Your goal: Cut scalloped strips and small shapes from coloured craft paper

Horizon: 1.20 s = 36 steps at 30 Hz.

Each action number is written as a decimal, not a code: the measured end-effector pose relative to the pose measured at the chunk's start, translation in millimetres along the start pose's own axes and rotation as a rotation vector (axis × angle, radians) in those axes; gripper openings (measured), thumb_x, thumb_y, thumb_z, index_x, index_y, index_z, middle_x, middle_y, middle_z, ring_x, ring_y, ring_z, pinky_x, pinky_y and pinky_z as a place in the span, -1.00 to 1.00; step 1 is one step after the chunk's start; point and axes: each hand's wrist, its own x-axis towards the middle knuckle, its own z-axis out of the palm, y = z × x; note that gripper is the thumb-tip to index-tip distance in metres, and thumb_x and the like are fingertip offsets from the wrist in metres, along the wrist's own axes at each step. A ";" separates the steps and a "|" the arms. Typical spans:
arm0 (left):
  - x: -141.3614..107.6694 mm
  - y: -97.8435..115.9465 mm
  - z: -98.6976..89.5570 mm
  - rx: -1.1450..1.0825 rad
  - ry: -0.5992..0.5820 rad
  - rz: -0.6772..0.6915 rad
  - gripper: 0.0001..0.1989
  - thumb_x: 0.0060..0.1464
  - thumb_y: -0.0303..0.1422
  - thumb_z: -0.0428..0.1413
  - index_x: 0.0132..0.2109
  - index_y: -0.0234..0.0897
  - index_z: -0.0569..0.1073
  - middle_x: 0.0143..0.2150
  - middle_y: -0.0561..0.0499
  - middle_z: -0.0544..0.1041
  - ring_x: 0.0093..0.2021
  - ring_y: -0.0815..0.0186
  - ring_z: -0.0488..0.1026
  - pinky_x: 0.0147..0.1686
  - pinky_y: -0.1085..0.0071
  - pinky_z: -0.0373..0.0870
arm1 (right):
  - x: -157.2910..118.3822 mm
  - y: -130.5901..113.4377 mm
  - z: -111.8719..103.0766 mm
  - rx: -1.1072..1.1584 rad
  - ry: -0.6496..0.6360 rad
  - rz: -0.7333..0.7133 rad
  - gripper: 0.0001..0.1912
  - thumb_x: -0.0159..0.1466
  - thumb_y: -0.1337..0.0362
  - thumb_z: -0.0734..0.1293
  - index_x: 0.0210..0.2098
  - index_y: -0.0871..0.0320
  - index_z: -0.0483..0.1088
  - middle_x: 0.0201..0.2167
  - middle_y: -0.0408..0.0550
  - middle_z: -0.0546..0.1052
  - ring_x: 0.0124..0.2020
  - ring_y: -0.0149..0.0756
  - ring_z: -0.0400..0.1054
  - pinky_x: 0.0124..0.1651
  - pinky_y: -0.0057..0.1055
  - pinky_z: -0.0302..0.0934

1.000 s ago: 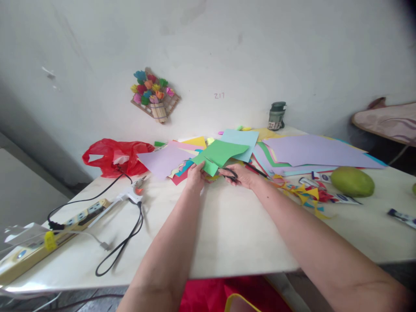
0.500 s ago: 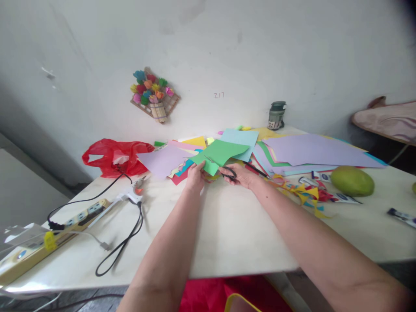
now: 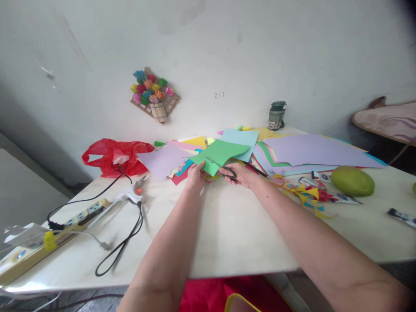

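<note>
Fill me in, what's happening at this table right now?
The person's left hand grips a green sheet near its close edge, while the right hand holds black-handled scissors, blades at that sheet. To the right lie a stack of coloured paper, curled scraps and a green fruit.

On left side of bench [image 3: 240, 234], plastic bag [image 3: 104, 160] behind power strip [image 3: 69, 222]; on right side, paper stack [image 3: 318, 149] behind fruit [image 3: 352, 182]; between bag and stack, sheet [image 3: 224, 149] in left hand [image 3: 196, 174].

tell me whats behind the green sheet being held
Behind the green sheet, part of a light blue sheet shows past its far edge; whatever else it covers cannot be seen.
</note>
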 end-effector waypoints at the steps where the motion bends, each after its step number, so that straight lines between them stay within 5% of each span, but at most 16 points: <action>1: 0.3 -0.3 -0.2 -0.002 0.002 0.002 -0.84 -0.15 -0.54 0.24 -0.38 -0.33 0.43 -0.42 0.01 0.54 -0.47 0.36 0.50 -0.36 0.45 0.46 | 0.8 0.8 0.2 -0.005 0.004 -0.003 -0.67 0.09 0.08 0.47 -0.46 0.22 0.37 -0.73 -0.26 0.33 -0.78 -0.60 0.07 -0.73 -0.62 -0.09; 13: 7.5 0.7 -6.9 0.033 0.075 -0.042 -0.79 -0.06 -0.35 0.28 -0.28 -0.33 0.45 -0.39 -0.05 0.54 -0.41 0.30 0.52 -0.32 0.38 0.46 | 2.8 1.5 -5.3 -0.026 -0.034 -0.005 -0.70 0.07 0.17 0.47 -0.55 0.19 0.32 -0.76 -0.25 0.31 -0.77 -0.57 0.08 -0.74 -0.60 -0.07; 19: 14.6 -2.0 -11.5 -0.015 0.148 0.063 -0.80 -0.14 -0.53 0.27 -0.33 -0.28 0.42 -0.42 0.03 0.53 -0.35 0.30 0.53 -0.21 0.37 0.47 | -3.7 -2.4 -5.6 -0.054 -0.059 0.011 -0.71 0.07 0.21 0.49 -0.54 0.20 0.32 -0.76 -0.25 0.32 -0.78 -0.59 0.08 -0.73 -0.62 -0.03; 29: 6.4 -0.5 -10.1 0.036 0.012 0.050 -0.78 -0.19 -0.49 0.30 -0.37 -0.28 0.41 -0.46 0.05 0.53 -0.47 0.34 0.50 -0.34 0.40 0.48 | 1.5 6.5 -10.1 0.015 -0.079 0.000 -0.63 0.03 0.13 0.52 -0.55 0.18 0.28 -0.75 -0.23 0.34 -0.77 -0.57 0.12 -0.75 -0.60 -0.02; 36: 5.1 0.8 -4.5 0.024 0.052 0.086 -0.82 -0.17 -0.50 0.28 -0.40 -0.30 0.42 -0.46 0.03 0.54 -0.45 0.33 0.51 -0.35 0.41 0.46 | 2.6 4.0 -6.3 -0.024 0.032 -0.009 -0.64 0.07 0.12 0.50 -0.39 0.16 0.29 -0.69 -0.18 0.45 -0.78 -0.54 0.19 -0.77 -0.61 -0.06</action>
